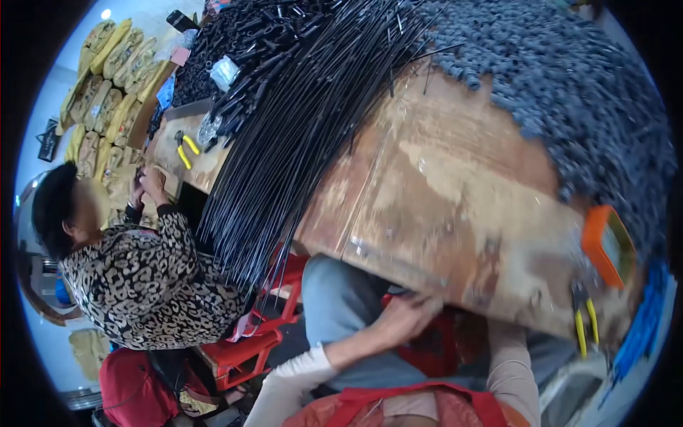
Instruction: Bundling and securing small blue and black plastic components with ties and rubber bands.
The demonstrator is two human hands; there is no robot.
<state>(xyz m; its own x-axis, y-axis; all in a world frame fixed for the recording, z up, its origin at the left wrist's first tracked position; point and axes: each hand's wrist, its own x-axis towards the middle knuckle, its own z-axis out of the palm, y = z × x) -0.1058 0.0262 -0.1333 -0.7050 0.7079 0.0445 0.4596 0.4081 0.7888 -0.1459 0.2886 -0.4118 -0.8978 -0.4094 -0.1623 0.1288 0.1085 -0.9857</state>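
Observation:
My left hand (pixel 409 319) is over my lap, just below the near edge of the wooden table (pixel 441 213). Its fingertips are smeared by motion, so whether it grips anything does not show. My right forearm reaches under the table edge, and the hand itself is hidden there. Yellow-handled pliers (pixel 585 320) lie on the table near its right corner, closest to my right arm. Beyond them an orange box (pixel 608 245) stands tipped with its opening showing.
Long thin black rods (pixel 284 142) overhang the table's near edge on the left. Small grey parts (pixel 541 78) are heaped at the far right. A co-worker (pixel 142 270) sits at left by other yellow-handled pliers (pixel 186 149), red stools (pixel 242 352) and stacked yellow sacks (pixel 114 92).

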